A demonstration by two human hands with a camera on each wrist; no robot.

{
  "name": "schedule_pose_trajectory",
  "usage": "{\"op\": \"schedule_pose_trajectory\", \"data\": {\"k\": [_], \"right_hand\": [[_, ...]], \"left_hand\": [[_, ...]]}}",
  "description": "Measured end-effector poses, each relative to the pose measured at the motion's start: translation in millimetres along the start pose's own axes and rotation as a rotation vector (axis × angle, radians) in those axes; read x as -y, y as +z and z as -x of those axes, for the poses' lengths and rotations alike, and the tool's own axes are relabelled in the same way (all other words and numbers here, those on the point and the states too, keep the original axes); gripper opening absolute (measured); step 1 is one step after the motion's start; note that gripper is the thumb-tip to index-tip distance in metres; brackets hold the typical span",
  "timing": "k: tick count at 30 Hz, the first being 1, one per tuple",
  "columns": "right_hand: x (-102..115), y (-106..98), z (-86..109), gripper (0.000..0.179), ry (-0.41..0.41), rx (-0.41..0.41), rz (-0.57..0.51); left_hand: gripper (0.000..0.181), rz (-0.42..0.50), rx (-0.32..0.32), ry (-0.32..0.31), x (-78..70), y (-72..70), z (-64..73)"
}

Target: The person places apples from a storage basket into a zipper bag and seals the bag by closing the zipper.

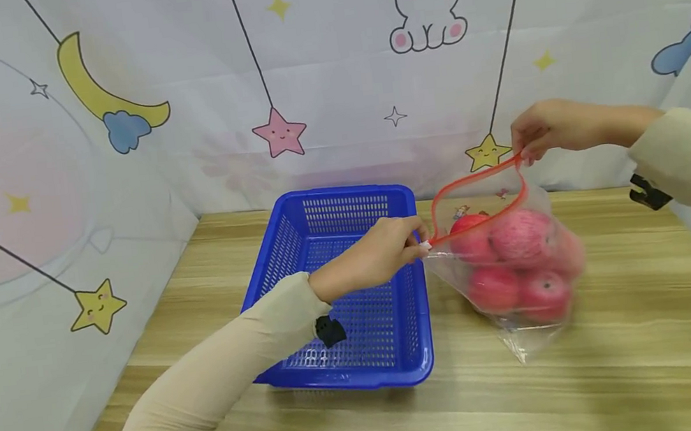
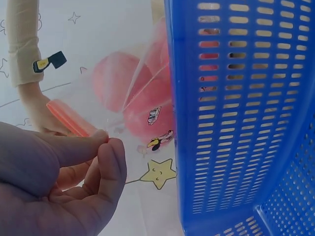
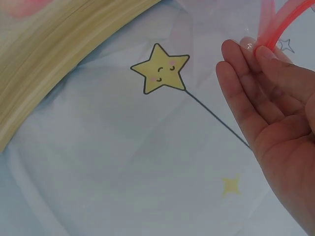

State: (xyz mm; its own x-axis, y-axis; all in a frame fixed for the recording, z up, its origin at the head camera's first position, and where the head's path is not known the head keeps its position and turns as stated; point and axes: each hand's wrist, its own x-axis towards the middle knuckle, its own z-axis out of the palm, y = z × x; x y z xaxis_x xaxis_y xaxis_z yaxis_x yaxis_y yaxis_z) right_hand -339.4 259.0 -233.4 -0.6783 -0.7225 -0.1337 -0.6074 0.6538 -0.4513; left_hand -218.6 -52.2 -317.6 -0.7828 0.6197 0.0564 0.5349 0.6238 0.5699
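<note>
A clear zip bag with a red-orange zip edge holds several red apples and hangs between both hands, its mouth spread apart. My left hand pinches the near left corner of the zip edge between thumb and fingertips, above the right rim of the blue basket. At the far right corner, my right hand pinches the edge from above. In the left wrist view, the left hand grips the corner beside the basket wall. The right wrist view shows the right hand with thumb and forefinger on the red strip.
A blue plastic basket with slotted walls stands left of the bag on the wooden table, under my left forearm. Behind the table hangs a white cloth printed with stars, moons and a rabbit.
</note>
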Motion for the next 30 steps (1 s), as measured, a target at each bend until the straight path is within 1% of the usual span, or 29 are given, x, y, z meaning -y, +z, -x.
{"op": "schedule_pose_trajectory", "data": {"k": [4,11,19,22,26,28,30], "right_hand": [[-4.7,-5.7,10.7,0.008,-0.001,-0.004,0.006],[-10.9,-12.9,32.4,0.01,-0.076,-0.051,0.066],[-8.1,-12.9,64.0,0.013,-0.091,-0.115,0.085],[-4.5,-11.0,74.4,0.014,-0.078,-0.134,0.088],[0.4,-6.5,86.2,0.014,-0.031,-0.152,0.064],[1.8,-3.4,92.0,0.015,-0.027,-0.166,0.043],[2.6,-0.5,97.1,0.017,-0.04,-0.183,0.027]], "left_hand": [[0.01,-0.042,-0.025,0.008,-0.3,-4.1,-2.4],[0.01,-0.086,-0.076,0.021,-1.2,-12.8,-3.0],[0.013,-0.089,-0.142,0.002,-4.2,-26.2,-0.7],[0.012,-0.097,-0.169,0.006,-6.3,-31.4,0.3],[0.011,-0.122,-0.202,0.032,-9.1,-36.4,1.4],[0.011,-0.136,-0.22,0.047,-10.0,-38.4,1.8],[0.011,-0.143,-0.237,0.062,-10.9,-40.5,2.5]]}}
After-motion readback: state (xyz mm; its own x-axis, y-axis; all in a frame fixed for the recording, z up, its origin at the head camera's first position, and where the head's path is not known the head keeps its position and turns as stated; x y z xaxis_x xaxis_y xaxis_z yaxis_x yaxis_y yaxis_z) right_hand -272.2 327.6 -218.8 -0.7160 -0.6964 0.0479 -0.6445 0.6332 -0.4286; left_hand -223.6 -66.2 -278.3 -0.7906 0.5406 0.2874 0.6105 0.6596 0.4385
